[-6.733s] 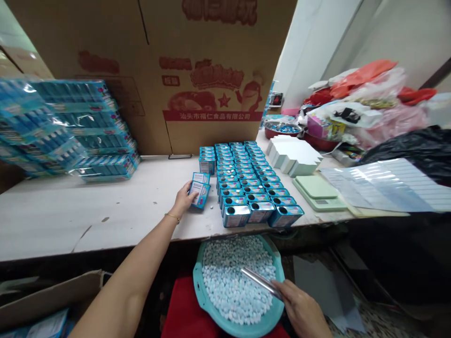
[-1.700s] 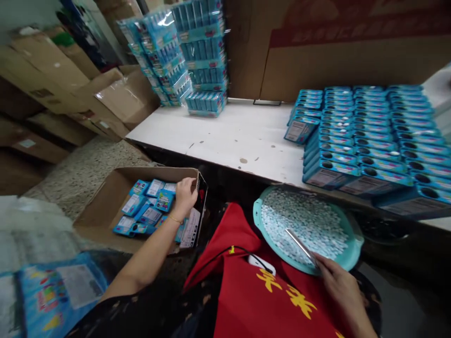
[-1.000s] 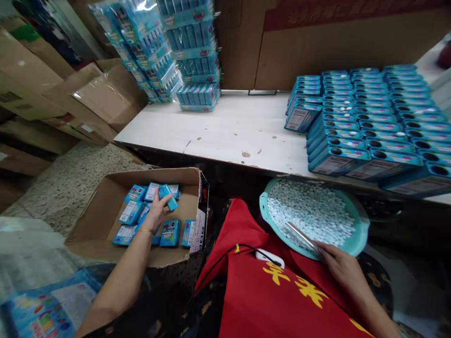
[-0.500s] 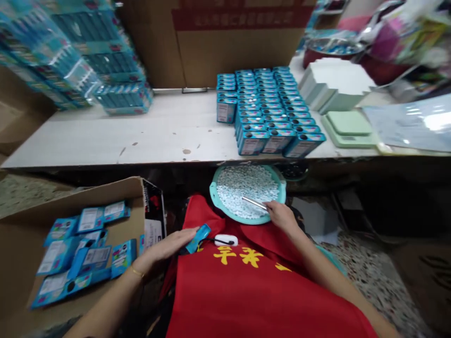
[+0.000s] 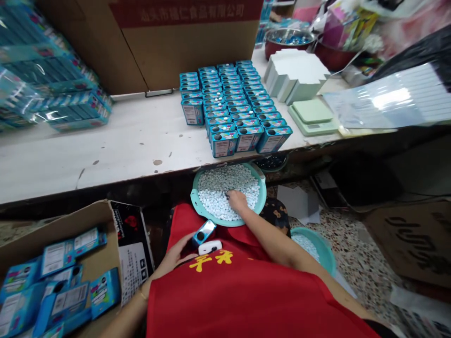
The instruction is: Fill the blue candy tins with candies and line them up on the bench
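My left hand is closed round a small blue box with a dark round opening on its top, held over my red apron. Just beside the box, a white oval device lies on the apron. My right hand reaches into a turquoise basin of small white pellets. Its fingertips are down at the pellets, bunched around something dark and small that I cannot make out.
Rows of blue boxes stand on the white table, beside a green scale and stacked white card. A carton of blue boxes is at lower left. A second turquoise basin sits lower right.
The view has swung right. My right hand has moved further in over the pellets, and the metal tube it held no longer shows clearly. The blue box in my left hand now shows its top.
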Available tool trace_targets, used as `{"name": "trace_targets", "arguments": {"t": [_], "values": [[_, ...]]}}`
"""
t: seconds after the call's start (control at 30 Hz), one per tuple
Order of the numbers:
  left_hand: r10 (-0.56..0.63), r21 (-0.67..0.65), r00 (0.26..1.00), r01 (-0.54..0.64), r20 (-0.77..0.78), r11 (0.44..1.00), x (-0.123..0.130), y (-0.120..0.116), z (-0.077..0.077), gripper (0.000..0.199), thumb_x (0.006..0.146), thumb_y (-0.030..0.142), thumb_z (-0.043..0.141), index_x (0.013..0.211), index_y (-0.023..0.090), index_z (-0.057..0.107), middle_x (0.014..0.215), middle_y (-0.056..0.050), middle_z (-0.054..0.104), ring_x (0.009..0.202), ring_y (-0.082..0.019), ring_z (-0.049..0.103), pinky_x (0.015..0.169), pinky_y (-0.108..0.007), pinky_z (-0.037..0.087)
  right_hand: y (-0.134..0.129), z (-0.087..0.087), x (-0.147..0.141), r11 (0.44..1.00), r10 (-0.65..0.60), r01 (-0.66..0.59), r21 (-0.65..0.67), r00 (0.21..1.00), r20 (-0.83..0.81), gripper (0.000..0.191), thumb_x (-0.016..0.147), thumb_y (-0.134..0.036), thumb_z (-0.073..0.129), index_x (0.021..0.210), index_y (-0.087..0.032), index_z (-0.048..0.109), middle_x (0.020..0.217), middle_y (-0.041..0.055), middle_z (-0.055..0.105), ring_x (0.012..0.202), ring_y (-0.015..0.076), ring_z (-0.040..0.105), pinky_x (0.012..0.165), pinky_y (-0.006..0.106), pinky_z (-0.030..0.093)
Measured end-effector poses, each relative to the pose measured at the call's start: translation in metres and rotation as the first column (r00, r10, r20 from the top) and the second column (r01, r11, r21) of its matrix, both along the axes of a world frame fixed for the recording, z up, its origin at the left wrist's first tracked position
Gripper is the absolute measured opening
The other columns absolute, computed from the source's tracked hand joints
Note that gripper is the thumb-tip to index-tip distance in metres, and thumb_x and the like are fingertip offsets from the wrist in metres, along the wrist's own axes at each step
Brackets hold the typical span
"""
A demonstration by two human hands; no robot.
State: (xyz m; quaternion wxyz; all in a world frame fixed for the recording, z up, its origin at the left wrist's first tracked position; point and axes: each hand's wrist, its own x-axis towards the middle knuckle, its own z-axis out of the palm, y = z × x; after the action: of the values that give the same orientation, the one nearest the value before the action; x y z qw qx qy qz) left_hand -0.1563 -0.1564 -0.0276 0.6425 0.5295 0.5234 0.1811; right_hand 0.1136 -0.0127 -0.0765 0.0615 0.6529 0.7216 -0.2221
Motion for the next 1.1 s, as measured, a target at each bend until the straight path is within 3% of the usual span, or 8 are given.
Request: {"name": "trace_targets", "arguments": {"t": [0.17, 0.27, 0.37, 0.5, 0.63, 0.77, 0.93, 1.1], "values": [[-0.119, 0.073, 0.993, 0.117, 0.018, 0.990, 0.014, 0.025, -0.019, 0.060, 0.066, 0.037, 0.067, 0.120, 0.020, 0.045, 0.124, -0.011, 0.050, 0.115, -0.025, 0.047, 0.101, -0.039, 0.033, 0.009, -0.020, -0.008, 0.998, -0.055, 0.054, -0.012, 0.995, -0.082, 0.035, 0.086, -0.019, 0.038, 0.113, -0.026, 0.060, 0.115, 0.0039, 0.060, 0.107, 0.0192, 0.052, 0.088, 0.027, 0.036], [-0.160, 0.048, 0.984, 0.156, 0.074, 0.987, 0.016, 0.038, -0.016, 0.064, 0.066, 0.037, 0.066, 0.123, 0.020, 0.043, 0.124, -0.011, 0.049, 0.114, -0.024, 0.046, 0.100, -0.039, 0.033, 0.009, -0.023, -0.001, 0.998, -0.064, 0.062, -0.017, 0.987, -0.147, 0.034, 0.087, -0.022, 0.038, 0.113, -0.026, 0.061, 0.115, 0.0025, 0.061, 0.107, 0.0188, 0.052, 0.088, 0.026, 0.037], [-0.238, 0.058, 0.971, 0.235, 0.038, 0.970, 0.016, 0.052, -0.012, 0.069, 0.063, 0.037, 0.069, 0.126, 0.022, 0.044, 0.123, -0.009, 0.049, 0.114, -0.024, 0.045, 0.101, -0.039, 0.031, 0.009, -0.022, 0.002, 0.997, -0.073, 0.069, -0.024, 0.976, -0.207, 0.032, 0.086, -0.023, 0.041, 0.110, -0.024, 0.063, 0.111, 0.0023, 0.063, 0.104, 0.0182, 0.054, 0.085, 0.024, 0.039], [-0.347, 0.008, 0.936, 0.347, 0.056, 0.938, 0.017, 0.066, -0.009, 0.058, 0.065, 0.035, 0.067, 0.119, 0.023, 0.052, 0.121, -0.006, 0.053, 0.113, -0.023, 0.047, 0.101, -0.038, 0.031, 0.007, -0.021, -0.006, 0.996, -0.093, 0.092, -0.016, 0.959, -0.267, 0.032, 0.086, -0.023, 0.041, 0.109, -0.026, 0.063, 0.111, 0.0012, 0.064, 0.105, 0.0173, 0.054, 0.085, 0.023, 0.039], [-0.322, -0.025, 0.944, 0.325, 0.073, 0.945, 0.019, 0.064, -0.003, 0.048, 0.073, 0.034, 0.060, 0.118, 0.020, 0.052, 0.119, -0.007, 0.057, 0.110, -0.021, 0.051, 0.098, -0.037, 0.035, 0.004, -0.022, -0.018, 0.991, -0.123, 0.131, 0.002, 0.939, -0.322, 0.036, 0.086, -0.019, 0.037, 0.111, -0.026, 0.062, 0.116, 0.0008, 0.061, 0.106, 0.0176, 0.054, 0.087, 0.025, 0.039], [-0.227, 0.096, 0.972, 0.232, -0.051, 0.968, 0.012, 0.054, 0.003, 0.044, 0.077, 0.036, 0.053, 0.118, 0.018, 0.051, 0.117, -0.008, 0.058, 0.108, -0.022, 0.053, 0.097, -0.036, 0.038, 0.004, -0.020, -0.010, 0.988, -0.141, 0.154, 0.001, 0.910, -0.390, 0.034, 0.083, -0.016, 0.041, 0.107, -0.022, 0.065, 0.111, 0.0022, 0.064, 0.104, 0.0173, 0.055, 0.087, 0.026, 0.041], [0.004, 0.346, 0.985, 0.056, -0.171, 0.937, 0.004, 0.058, 0.011, 0.041, 0.081, 0.034, 0.046, 0.119, 0.018, 0.049, 0.119, -0.009, 0.057, 0.110, -0.023, 0.052, 0.097, -0.037, 0.038, 0.004, 0.004, 0.029, 0.987, -0.133, 0.160, 0.023, 0.887, -0.443, 0.036, 0.079, -0.010, 0.043, 0.103, -0.021, 0.066, 0.105, 0.0019, 0.066, 0.099, 0.0164, 0.058, 0.085, 0.026, 0.043], [0.087, 0.499, 0.972, 0.033, -0.217, 0.866, 0.022, 0.089, 0.020, 0.040, 0.082, 0.032, 0.043, 0.118, 0.014, 0.048, 0.116, -0.011, 0.058, 0.107, -0.022, 0.054, 0.096, -0.036, 0.039, 0.010, 0.065, 0.060, 0.991, -0.048, 0.111, 0.079, 0.828, -0.558, 0.035, 0.075, -0.008, 0.044, 0.098, -0.016, 0.069, 0.095, 0.0045, 0.069, 0.082, 0.0155, 0.061, 0.075, 0.025, 0.046]]}}
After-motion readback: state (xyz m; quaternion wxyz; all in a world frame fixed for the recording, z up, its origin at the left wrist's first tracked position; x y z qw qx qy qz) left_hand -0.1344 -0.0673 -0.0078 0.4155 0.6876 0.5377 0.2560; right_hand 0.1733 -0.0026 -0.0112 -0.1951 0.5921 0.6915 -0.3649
